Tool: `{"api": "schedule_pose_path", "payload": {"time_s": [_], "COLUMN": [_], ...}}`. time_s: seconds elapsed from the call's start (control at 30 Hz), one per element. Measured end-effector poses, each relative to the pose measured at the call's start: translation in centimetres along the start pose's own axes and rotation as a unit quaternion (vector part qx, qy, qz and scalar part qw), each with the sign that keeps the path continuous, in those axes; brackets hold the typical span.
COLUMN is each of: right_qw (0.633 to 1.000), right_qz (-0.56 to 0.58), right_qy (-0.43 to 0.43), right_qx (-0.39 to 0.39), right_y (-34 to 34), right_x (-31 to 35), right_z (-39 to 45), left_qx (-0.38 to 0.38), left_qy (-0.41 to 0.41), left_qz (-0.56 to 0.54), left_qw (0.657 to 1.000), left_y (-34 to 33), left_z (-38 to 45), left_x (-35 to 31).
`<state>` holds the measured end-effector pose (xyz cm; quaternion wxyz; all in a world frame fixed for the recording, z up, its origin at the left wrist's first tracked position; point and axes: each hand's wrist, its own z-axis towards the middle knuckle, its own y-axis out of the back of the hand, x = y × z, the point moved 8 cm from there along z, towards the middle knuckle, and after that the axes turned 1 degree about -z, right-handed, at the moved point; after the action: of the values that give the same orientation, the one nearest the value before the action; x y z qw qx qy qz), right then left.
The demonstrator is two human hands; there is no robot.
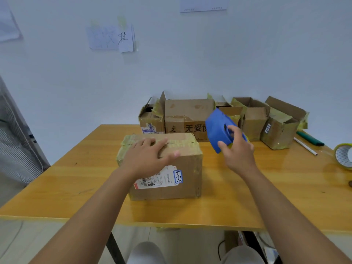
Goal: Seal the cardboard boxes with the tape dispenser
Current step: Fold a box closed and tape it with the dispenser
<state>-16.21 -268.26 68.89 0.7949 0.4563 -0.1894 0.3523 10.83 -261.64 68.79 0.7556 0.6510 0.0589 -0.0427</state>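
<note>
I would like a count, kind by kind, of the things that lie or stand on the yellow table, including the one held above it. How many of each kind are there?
Cardboard boxes: 6, the near box under the left hand and 5 along the wall
Blue tape dispenser, gripped by the right hand: 1
Tape roll: 1
White pen: 1
Green tool: 1
Total: 10

Even, soft light filling room; faint glare showing on counter [285, 174]; wide-angle distortion bending edges; wall papers [111, 38] looking blurred.
</note>
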Motion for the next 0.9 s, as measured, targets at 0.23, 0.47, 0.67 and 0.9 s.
{"api": "schedule_pose_path", "payload": {"time_s": [0.23,0.47,0.67,0.9], "right_qw": [0.939,0.895,0.891,0.874], "right_qz": [0.312,0.428,0.428,0.448], "right_qy": [0.128,0.062,0.046,0.037], "right_qx": [0.069,0.105,0.146,0.183], "right_y": [5.0,0.9,-2.7,-4.2], "right_x": [10.7,15.2,14.7,13.2], "right_z": [0.2,1.3,2.3,3.6], "left_qx": [-0.012,-0.068,-0.077,-0.013], "left_qy": [0.046,0.103,0.181,0.146], "left_qz": [-0.240,-0.471,-0.655,-0.688], "left_qw": [0.970,0.874,0.730,0.711], "left_y": [2.0,3.8,4.2,5.2], "left_z": [0.4,0.6,0.6,2.5], "left_x": [2.3,5.0,7.3,7.5]}}
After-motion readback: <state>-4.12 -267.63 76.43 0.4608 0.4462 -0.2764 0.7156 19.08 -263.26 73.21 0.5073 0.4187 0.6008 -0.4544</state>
